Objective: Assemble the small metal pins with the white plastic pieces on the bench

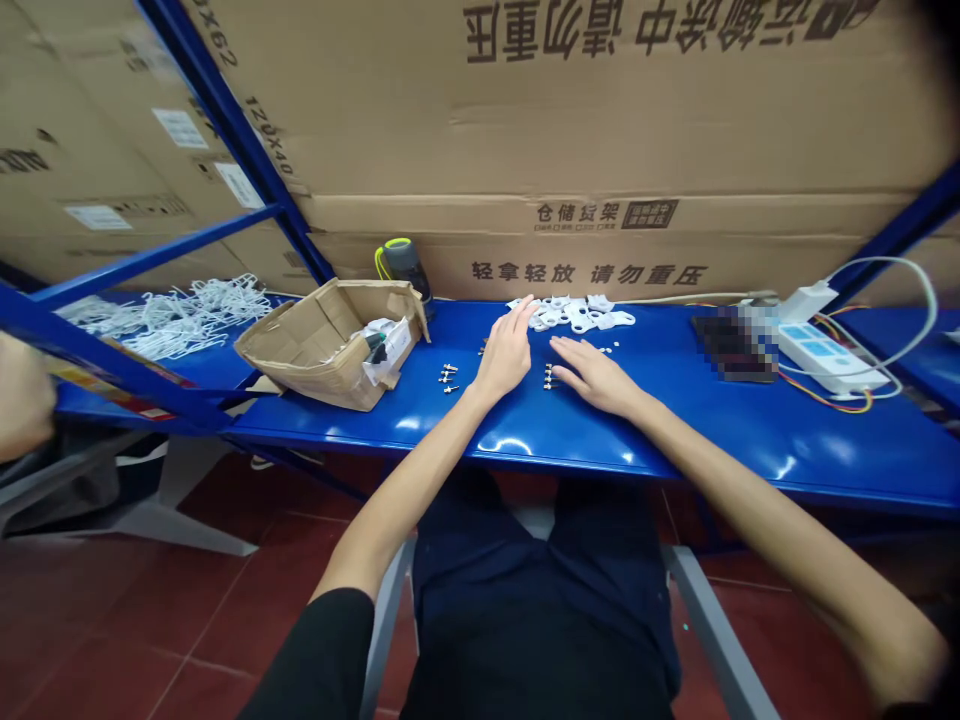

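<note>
seen from the head camera, at a blue workbench (690, 385): reaches in with the left hand (510, 350), fingers straight and close together, tips at the edge of a heap of white plastic parts (585, 315); contact impossible to tell. extends the right hand (592, 375) just beside, fingers outstretched, thumb apart, no pinch visible, near a short row of small brass-coloured pieces (549, 376); touch likewise unclear. to the left of the left hand, a second group of brass-coloured pieces (448, 378); beyond the right hand, a few tiny white discs (611, 347).

printed on the cardboard panel (420, 140) behind: "仓储货架", with a dark block of finer print alongside; lower, "轻拿轻放 请勿重压"; upside down at the top, "运输途中 请勿重压"; slanting at left, "120x40" and a cut-off "x62". on cartons (67, 90) further left, white labels (180, 129) too small to read.

also on the bench, an uncovered cardboard box (300, 340) with a white packet inside, a dark bottle (405, 262) with a lime-green rim, and a white power strip (832, 360). past the blue post, a tangle of white hooks (180, 315); at far left, another person's blurred hand (22, 395).
</note>
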Demonstrator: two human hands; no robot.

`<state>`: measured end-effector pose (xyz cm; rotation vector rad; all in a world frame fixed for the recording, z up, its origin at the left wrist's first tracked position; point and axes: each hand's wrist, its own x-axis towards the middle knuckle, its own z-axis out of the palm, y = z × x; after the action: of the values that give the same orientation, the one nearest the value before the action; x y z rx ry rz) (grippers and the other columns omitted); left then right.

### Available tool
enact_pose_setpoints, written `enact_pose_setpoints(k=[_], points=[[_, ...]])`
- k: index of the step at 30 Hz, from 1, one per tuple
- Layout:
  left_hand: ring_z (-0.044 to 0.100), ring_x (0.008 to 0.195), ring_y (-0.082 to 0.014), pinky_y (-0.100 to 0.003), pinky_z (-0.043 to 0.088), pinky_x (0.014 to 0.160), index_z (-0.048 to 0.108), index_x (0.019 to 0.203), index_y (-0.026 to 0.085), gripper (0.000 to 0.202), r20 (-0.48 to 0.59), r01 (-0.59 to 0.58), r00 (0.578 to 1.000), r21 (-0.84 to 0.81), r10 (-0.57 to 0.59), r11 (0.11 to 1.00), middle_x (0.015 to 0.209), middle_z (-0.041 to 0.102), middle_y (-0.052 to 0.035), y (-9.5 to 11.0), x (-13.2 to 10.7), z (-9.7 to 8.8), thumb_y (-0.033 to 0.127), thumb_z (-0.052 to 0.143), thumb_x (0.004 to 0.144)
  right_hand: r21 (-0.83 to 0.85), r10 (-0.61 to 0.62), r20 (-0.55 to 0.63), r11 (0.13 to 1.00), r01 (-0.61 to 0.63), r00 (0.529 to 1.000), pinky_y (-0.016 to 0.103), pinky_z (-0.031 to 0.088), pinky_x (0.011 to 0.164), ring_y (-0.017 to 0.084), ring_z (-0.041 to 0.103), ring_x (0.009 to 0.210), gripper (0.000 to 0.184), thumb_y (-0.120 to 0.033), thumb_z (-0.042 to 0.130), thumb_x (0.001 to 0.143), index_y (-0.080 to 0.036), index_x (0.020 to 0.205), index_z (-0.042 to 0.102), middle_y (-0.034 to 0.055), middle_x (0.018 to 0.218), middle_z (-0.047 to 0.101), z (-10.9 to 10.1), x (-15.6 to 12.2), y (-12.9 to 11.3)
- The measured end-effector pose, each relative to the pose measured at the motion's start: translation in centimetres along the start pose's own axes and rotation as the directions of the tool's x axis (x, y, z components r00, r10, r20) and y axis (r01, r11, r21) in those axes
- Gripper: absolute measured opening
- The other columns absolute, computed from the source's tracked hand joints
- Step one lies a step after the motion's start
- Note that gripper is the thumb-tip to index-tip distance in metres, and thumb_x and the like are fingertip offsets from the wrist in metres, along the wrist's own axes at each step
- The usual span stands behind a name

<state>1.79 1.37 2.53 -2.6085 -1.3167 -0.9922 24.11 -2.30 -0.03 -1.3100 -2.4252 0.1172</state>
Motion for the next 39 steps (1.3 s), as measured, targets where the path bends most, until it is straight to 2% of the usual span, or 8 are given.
enact_pose_setpoints(k=[4, 10, 19, 25, 29, 33, 37, 39], points=[[0.029, 0.164, -0.0175, -0.041, 0.033, 0.134, 0.029, 0.165, 0.018, 0.061, -0.116, 0.006, 0.993, 0.000, -0.006, 1.000, 0.174, 0.035, -0.0131, -0.6, -0.4, -1.5, 0.013, 0.024, 0.105, 0.046, 0.003, 0.149, 0.999, -0.010, 0.989, 0.056, 0.021, 0.136, 0.032, 0.020, 0.166, 0.089, -0.075, 0.029, 0.106, -0.019, 0.174, 0.024, 0.0124, 0.179, 0.019, 0.8, -0.5, -2.3], [0.026, 0.165, -0.0186, -0.044, 0.030, 0.136, 0.020, 0.167, 0.020, 0.058, -0.294, 0.076, 0.952, -0.024, -0.079, 0.997, 0.175, 0.032, -0.0141, -2.3, -1.9, -3.5, 0.022, 0.026, 0.110, 0.044, -0.046, 0.227, 0.998, 0.037, 0.973, 0.061, 0.010, 0.137, 0.032, 0.014, 0.167, 0.089, -0.075, 0.023, 0.106, -0.018, 0.175, 0.020, 0.0134, 0.179, 0.017, 1.6, -0.4, -4.8], [0.029, 0.164, -0.0253, -0.047, 0.024, 0.137, 0.027, 0.166, 0.018, 0.061, -0.363, 0.054, 0.926, -0.145, -0.103, 0.988, 0.175, 0.032, -0.0151, -3.8, -2.3, -4.4, 0.022, 0.036, 0.106, 0.128, -0.146, 0.233, 0.985, 0.118, 0.961, 0.065, 0.002, 0.135, 0.032, 0.013, 0.168, 0.082, -0.064, 0.032, 0.110, -0.011, 0.172, 0.025, 0.0189, 0.178, 0.019, 4.8, 4.6, -11.5], [0.036, 0.160, -0.0289, -0.050, 0.028, 0.134, 0.043, 0.159, 0.016, 0.058, -0.208, 0.142, 0.967, -0.025, -0.144, 0.990, 0.171, 0.038, -0.0155, -5.9, -3.2, -5.0, 0.016, 0.042, 0.101, 0.186, -0.226, 0.132, 0.962, 0.200, 0.965, 0.070, 0.007, 0.133, 0.034, 0.024, 0.165, 0.072, -0.055, 0.042, 0.111, -0.012, 0.168, 0.033, 0.0211, 0.174, 0.033, 7.0, 7.6, -14.2], [0.056, 0.140, -0.0323, -0.051, 0.042, 0.122, 0.072, 0.129, 0.019, 0.036, -0.042, 0.223, 0.975, 0.137, -0.219, 0.965, 0.145, 0.064, -0.0142, -6.9, -3.7, -6.2, 0.023, 0.049, 0.103, 0.189, -0.272, 0.064, 0.948, 0.256, 0.960, 0.068, 0.013, 0.133, 0.036, 0.026, 0.164, 0.072, -0.055, 0.043, 0.111, -0.010, 0.167, 0.036, 0.0217, 0.174, 0.034, 7.3, 7.8, -14.2], [0.064, 0.121, -0.0347, -0.052, 0.047, 0.108, 0.081, 0.111, 0.022, 0.032, 0.104, 0.227, 0.959, 0.271, -0.263, 0.935, 0.121, 0.075, -0.0122, -6.0, -4.2, -6.9, 0.034, 0.052, 0.106, 0.152, -0.299, -0.047, 0.941, 0.303, 0.953, 0.066, 0.015, 0.133, 0.035, 0.029, 0.164, 0.065, -0.048, 0.050, 0.109, -0.014, 0.164, 0.042, 0.0198, 0.170, 0.042, 6.8, 7.2, -12.9], [0.064, 0.116, -0.0376, -0.053, 0.044, 0.102, 0.082, 0.106, 0.019, 0.041, 0.146, 0.204, 0.949, 0.390, -0.279, 0.898, 0.116, 0.077, -0.0153, -4.6, -3.7, -6.4, 0.035, 0.045, 0.109, 0.075, -0.278, -0.116, 0.955, 0.288, 0.953, 0.064, 0.018, 0.133, 0.031, 0.046, 0.155, 0.047, -0.024, 0.048, 0.107, -0.018, 0.152, 0.059, 0.0165, 0.159, 0.058, 4.9, 6.7, -10.4], [0.063, 0.116, -0.0387, -0.054, 0.043, 0.100, 0.082, 0.106, 0.019, 0.039, 0.163, 0.185, 0.946, 0.441, -0.281, 0.878, 0.114, 0.077, -0.0170, -4.3, -3.2, -6.0, 0.033, 0.046, 0.108, 0.049, -0.247, -0.192, 0.964, 0.261, 0.950, 0.061, 0.022, 0.133, 0.030, 0.053, 0.148, 0.043, -0.021, 0.044, 0.107, -0.019, 0.144, 0.067, 0.0143, 0.152, 0.065, 3.3, 6.4, -8.3]])
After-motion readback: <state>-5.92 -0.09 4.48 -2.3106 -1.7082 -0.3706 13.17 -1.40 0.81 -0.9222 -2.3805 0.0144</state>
